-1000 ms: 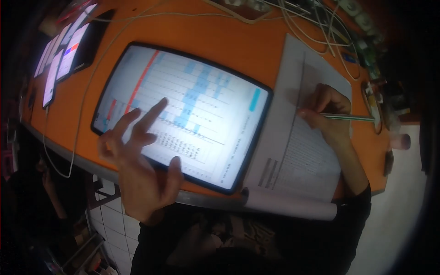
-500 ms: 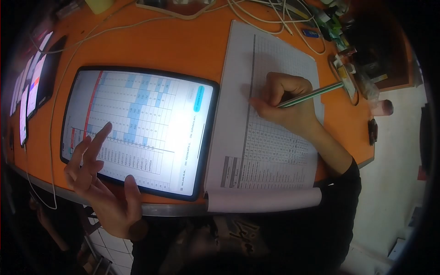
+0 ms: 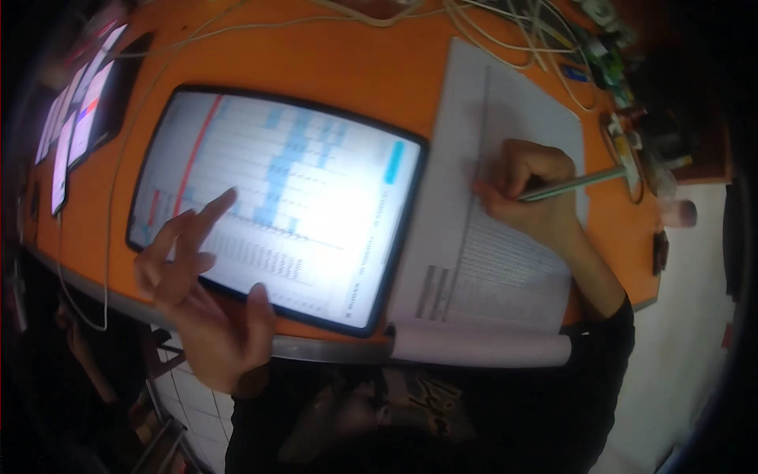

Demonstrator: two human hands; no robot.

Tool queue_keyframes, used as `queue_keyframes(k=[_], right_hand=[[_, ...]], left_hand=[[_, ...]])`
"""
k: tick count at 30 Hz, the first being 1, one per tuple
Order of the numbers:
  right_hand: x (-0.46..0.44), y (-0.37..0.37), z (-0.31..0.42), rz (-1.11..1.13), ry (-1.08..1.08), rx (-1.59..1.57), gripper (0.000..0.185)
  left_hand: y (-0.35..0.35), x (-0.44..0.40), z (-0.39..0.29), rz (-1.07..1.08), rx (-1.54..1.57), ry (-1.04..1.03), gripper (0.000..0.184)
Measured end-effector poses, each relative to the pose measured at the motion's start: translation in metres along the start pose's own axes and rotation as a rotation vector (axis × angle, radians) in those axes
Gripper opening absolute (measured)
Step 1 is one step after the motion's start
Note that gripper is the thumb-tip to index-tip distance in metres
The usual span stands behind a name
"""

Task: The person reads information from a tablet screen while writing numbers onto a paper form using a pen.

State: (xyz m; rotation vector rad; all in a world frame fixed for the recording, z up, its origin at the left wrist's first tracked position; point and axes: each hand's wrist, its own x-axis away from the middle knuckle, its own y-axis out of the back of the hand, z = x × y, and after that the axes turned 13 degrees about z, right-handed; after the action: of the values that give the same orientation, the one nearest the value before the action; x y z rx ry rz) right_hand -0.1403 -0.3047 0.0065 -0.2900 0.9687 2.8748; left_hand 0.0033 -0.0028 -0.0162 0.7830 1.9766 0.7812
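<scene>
In the head view, the left hand, fingers spread, is over the lit tablet on the orange table; contact is unclear, and a stray touch could scroll it. The right hand pinches a pen over paper sheets alongside; their curled end could drag the page.
</scene>
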Motion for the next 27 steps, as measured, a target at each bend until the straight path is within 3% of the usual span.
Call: queue_keyframes(k=[4,12,18,20,27], right_hand=[[0.0029,-0.0016,0.0019,-0.042,-0.090,0.010,0.040],[0.0026,-0.0023,-0.0006,-0.021,-0.025,-0.004,0.040],[0.0029,-0.0022,0.0007,-0.053,-0.077,-0.103,0.039],[0.0031,-0.0010,0.0019,-0.084,-0.169,-0.406,0.035],[0.0021,0.0050,0.0050,-0.168,-0.109,-0.380,0.026]], left_hand=[[0.0010,-0.0032,-0.0071,0.008,-0.080,0.082,0.044],[0.0039,-0.0031,-0.0062,0.054,-0.096,0.070,0.047],[0.0022,-0.0025,-0.0051,0.025,-0.081,0.064,0.047],[0.0021,-0.0023,-0.0048,0.021,-0.072,0.063,0.046],[0.0032,-0.0016,-0.0044,0.011,-0.060,0.027,0.052]])
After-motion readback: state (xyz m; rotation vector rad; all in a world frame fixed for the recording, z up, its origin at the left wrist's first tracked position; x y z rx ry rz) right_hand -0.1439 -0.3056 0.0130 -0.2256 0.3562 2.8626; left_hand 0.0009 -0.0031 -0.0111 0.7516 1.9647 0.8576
